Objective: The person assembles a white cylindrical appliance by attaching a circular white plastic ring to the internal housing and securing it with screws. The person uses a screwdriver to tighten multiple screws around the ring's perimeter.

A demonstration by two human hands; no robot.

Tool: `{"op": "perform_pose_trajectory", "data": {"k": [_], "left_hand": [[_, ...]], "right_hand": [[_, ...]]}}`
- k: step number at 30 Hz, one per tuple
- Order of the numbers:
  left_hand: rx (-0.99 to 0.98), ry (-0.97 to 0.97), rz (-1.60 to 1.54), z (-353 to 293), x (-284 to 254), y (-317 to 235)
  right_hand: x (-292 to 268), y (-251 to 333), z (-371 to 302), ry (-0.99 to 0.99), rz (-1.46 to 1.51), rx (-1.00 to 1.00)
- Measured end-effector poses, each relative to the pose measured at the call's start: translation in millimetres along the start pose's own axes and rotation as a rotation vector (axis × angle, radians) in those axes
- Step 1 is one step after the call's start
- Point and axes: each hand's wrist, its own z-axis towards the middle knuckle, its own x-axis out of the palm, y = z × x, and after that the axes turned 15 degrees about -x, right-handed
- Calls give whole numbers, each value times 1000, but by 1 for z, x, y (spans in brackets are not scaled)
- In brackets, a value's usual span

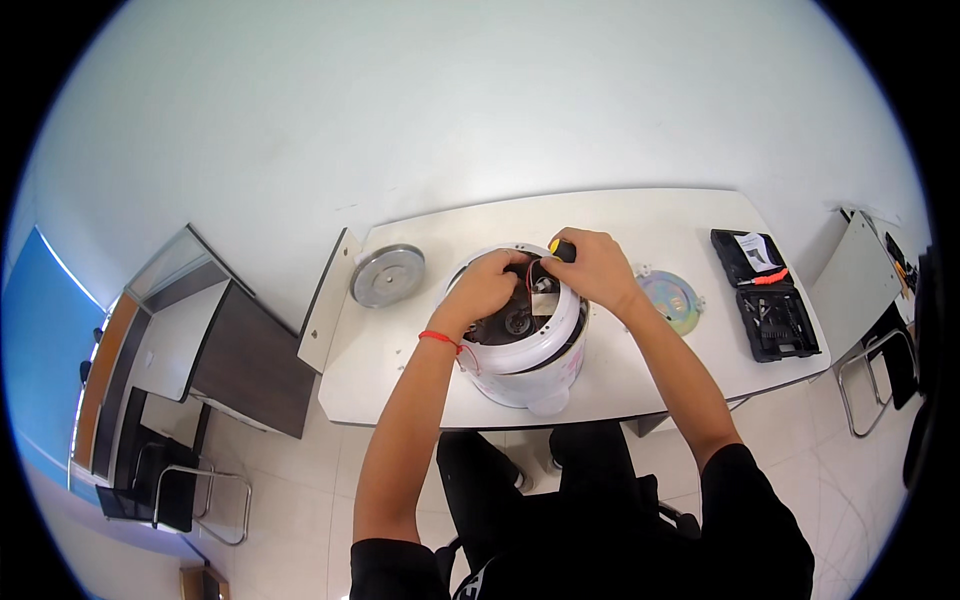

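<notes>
A: Start closest in. What's on the near part of the table (380, 370)?

B: The white round appliance (520, 355), open side up, its shell facing the person and its dark inside exposed.

A: And the left hand (485, 290)?

B: Over the left rim, fingers curled down into the opening. The tips are hidden, so I can't tell whether they are apart or pinching something.

A: The right?

B: The right hand (602, 270) is at the far right of the rim, closed around a screwdriver (563, 250) — its yellow and black handle shows, its tip doesn't. A red wire (530, 275) runs between the two hands, too small to say which fingers touch it.

A: So which step is this?

B: Work on the inner wiring, I'd judge. The next move seems to call for a steady left hand and slack in that wire — no tugging.

A: Farther out?

B: A silver disc (388, 276) well to the left, a round metal plate (672, 302) to the right, then a black tool case (748, 326) beyond it.
</notes>
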Motion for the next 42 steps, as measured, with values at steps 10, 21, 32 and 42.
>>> {"op": "perform_pose_trajectory", "data": {"k": [10,21,32,42], "left_hand": [[-87,76,-122,0,-1,-6],[-34,31,33,5,0,-1],[-51,-110,186,5,0,-6],[-28,-28,-26,3,4,-7]], "right_hand": [[-7,4,-2,13,-26,15],[-3,-3,-4,6,-1,45],[-6,-2,-9,-9,34,73],[-3,-4,-14,-61,47,68]]}}
